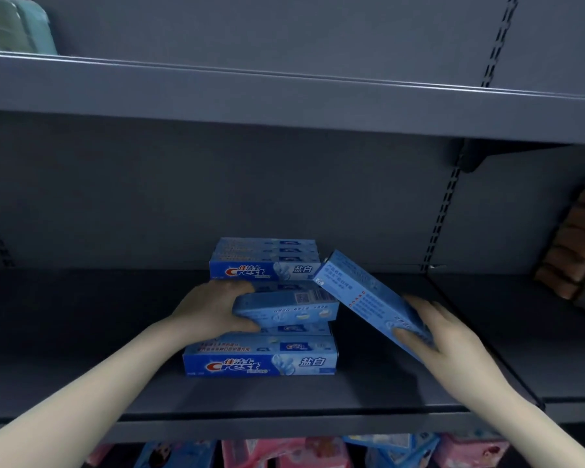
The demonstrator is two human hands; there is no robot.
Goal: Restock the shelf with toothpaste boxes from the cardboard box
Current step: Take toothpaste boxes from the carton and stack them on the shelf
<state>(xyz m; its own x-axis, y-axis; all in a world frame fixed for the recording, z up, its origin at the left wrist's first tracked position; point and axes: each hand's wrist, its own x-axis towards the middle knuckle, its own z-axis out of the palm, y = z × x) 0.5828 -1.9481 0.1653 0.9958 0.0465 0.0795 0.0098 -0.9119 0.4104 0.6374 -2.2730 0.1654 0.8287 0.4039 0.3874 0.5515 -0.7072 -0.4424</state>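
Observation:
Blue Crest toothpaste boxes lie on a dark grey shelf. A front row of boxes lies near the shelf's edge, and a taller stack stands behind it. My left hand grips the left end of one toothpaste box, held level just above the front row. My right hand holds a second toothpaste box by its near end, tilted with its far end raised toward the back stack. The cardboard box is out of view.
An upper shelf overhangs the work area, with a pale green package at its left. Brown packages fill the neighbouring bay on the right. Pink and blue packages sit on the shelf below.

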